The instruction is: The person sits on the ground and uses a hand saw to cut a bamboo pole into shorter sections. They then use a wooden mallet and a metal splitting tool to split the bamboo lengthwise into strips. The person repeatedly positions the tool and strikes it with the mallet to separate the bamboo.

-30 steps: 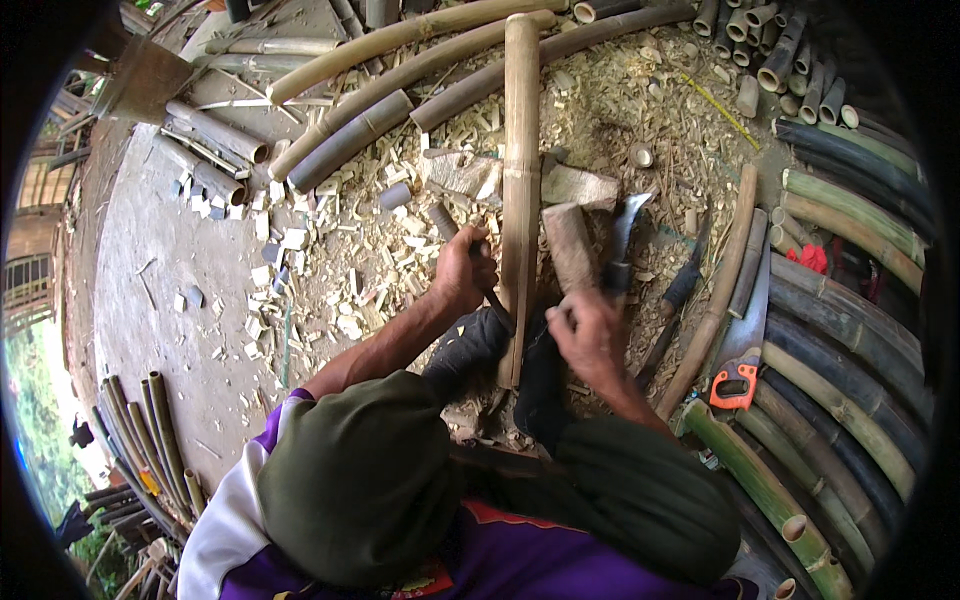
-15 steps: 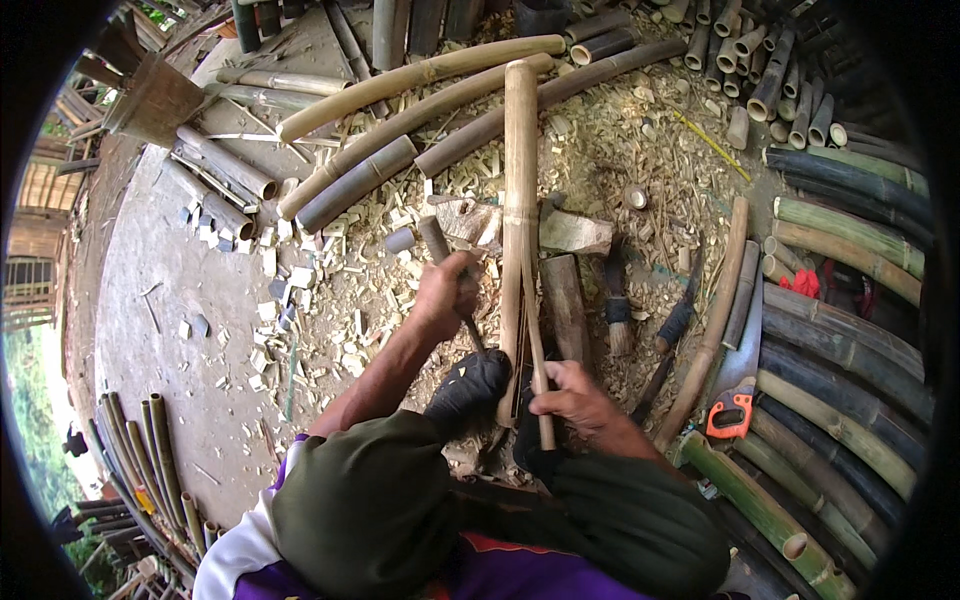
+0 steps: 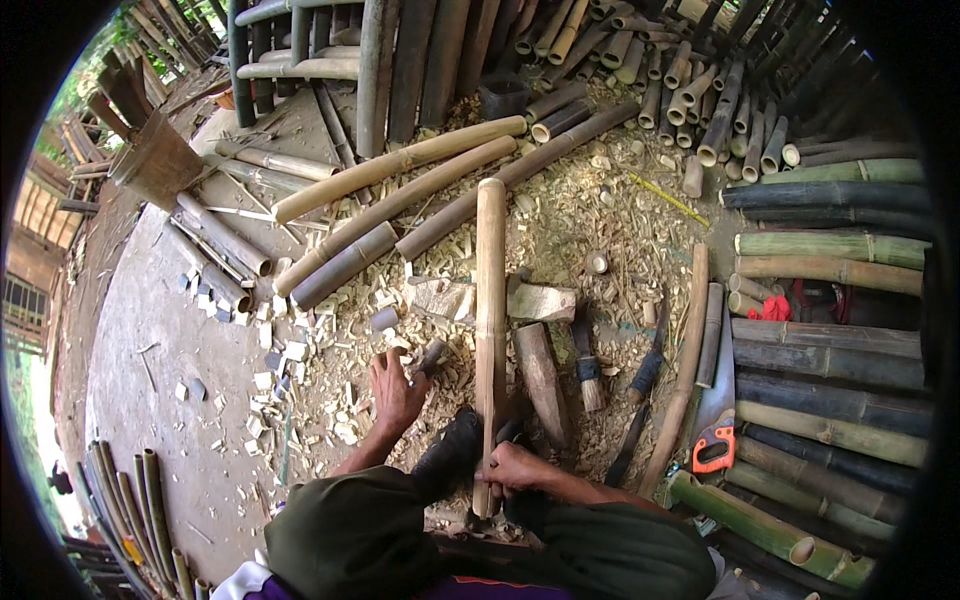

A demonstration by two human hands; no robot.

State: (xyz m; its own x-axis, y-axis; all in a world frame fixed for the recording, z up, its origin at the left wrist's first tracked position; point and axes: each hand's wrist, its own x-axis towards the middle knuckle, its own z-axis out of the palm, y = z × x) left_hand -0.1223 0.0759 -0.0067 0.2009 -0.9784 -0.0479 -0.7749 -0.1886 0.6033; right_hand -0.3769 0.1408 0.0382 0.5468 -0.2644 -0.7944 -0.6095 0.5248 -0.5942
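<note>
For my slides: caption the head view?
Right hand at a pale pole, left hand at a short rod, amid wood chips.

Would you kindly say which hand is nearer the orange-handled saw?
The right hand, at the pale pole, left of the saw; the left hand is farther left, beyond the pole.

on my feed i see a tan pole (image 3: 490, 290), an orange saw handle (image 3: 727, 440), olive trousers (image 3: 350, 530), yellow strip (image 3: 668, 200).

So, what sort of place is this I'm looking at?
It looks like a bamboo workshop, probably a simple hands-on one: cut bamboo poles lie stacked along the right, pale chips are scattered about, and an orange-handled handsaw lies beside the stack.
</note>
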